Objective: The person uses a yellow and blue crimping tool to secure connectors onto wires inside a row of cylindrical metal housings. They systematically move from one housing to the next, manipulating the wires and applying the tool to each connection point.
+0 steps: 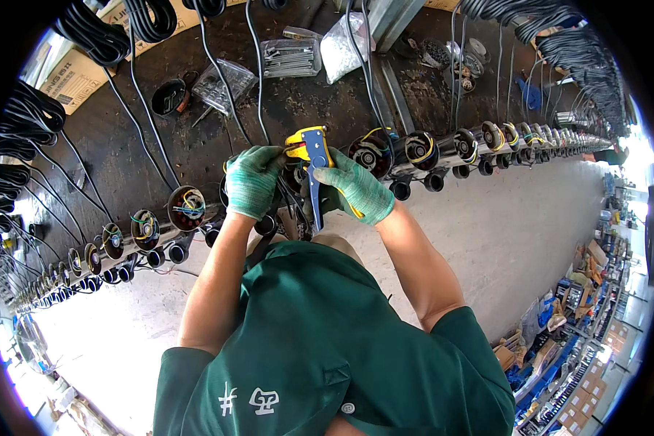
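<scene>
My right hand [356, 187], in a green knit glove, grips a yellow and blue wire stripper [312, 156] by its handles. Its yellow head points up at the bench. My left hand [254, 178], gloved the same way, pinches thin wires at the tool's jaws, just left of the head. Both hands sit over a dark round motor unit [292, 190] with coloured wires, mostly hidden behind them. It belongs to a long row of open motor units [189, 207] running along the bench edge.
Black cables [225, 80] hang down across the dark bench [123, 145]. Clear bags of small parts [291, 57] and a dark bowl [169, 97] lie at the back. Cardboard boxes [76, 76] stand far left. Below is a pale concrete floor [516, 232], with shelves of boxes lower right.
</scene>
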The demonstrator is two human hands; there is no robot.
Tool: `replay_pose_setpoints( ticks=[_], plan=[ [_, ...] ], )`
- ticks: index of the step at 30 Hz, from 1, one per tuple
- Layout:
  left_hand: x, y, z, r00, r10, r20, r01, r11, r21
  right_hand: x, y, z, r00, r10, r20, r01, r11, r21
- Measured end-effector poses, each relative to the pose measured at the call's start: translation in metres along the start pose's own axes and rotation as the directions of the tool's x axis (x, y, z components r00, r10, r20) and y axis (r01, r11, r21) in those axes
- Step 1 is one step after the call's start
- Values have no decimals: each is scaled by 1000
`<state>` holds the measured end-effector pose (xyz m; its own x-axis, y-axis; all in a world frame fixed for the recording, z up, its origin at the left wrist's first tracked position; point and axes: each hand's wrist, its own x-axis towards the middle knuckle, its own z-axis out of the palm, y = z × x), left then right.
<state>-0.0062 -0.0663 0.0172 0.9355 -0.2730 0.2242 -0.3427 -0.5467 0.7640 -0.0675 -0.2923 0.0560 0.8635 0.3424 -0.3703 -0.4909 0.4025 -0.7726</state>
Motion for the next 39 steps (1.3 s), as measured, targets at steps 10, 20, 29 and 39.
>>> replay_pose_setpoints(
  ticks=[10,20,29,39],
  plan=[
    [-4,-4,-5,997,41,-61,-43,998,-42,5,-10,19,998,27,-56,-38,980,-195],
    [-2,6,2,990,-27,-139,23,999,-30,15,-34,37,981,-77,-178,41,980,-195],
    [1,14,6,979,-25,-203,45,995,94,0,-52,3,983,-88,-158,77,994,-73],
    [14,41,-10,890,383,247,-441,860,255,-31,-59,-45,992,-87,-93,84,996,-34]
  ],
)
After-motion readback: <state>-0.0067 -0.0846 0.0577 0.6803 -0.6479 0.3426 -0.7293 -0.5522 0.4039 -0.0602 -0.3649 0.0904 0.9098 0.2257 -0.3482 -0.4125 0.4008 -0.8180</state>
